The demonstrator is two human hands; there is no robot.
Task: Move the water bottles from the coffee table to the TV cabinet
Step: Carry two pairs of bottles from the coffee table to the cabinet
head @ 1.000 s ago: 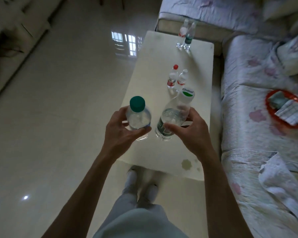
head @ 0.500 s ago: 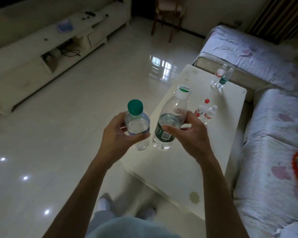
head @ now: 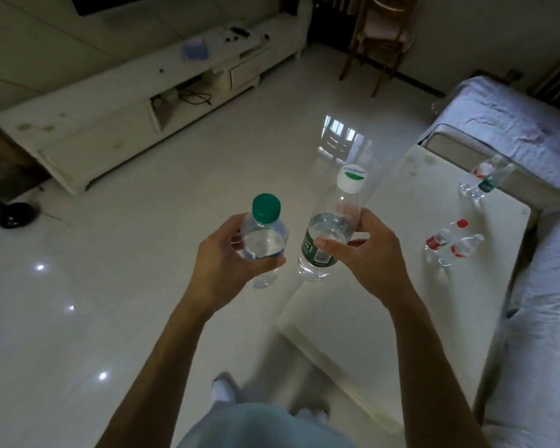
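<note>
1. Stubby clear plastic bottle with green cap (head: 265, 234) is gripped in the left hand (head: 222, 263), up off the worktop (head: 398, 286).
2. Taller white-capped bottle (head: 332, 227), green label, clasped in the right hand (head: 366, 253).
3. Four small bottles (head: 453, 242) sit on the pale, smooth worktop; the TV cabinet (head: 110, 124) is across the glossy floor (head: 110, 286).

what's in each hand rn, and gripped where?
Left hand: green-capped bottle, gripped around its body. Right hand: white-capped bottle, fingers around its mid-body above the green label. Caps untouched.

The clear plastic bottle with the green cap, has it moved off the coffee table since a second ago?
Yes. The green-capped clear bottle in the left hand now hangs over the floor, left of the white coffee table.
</note>
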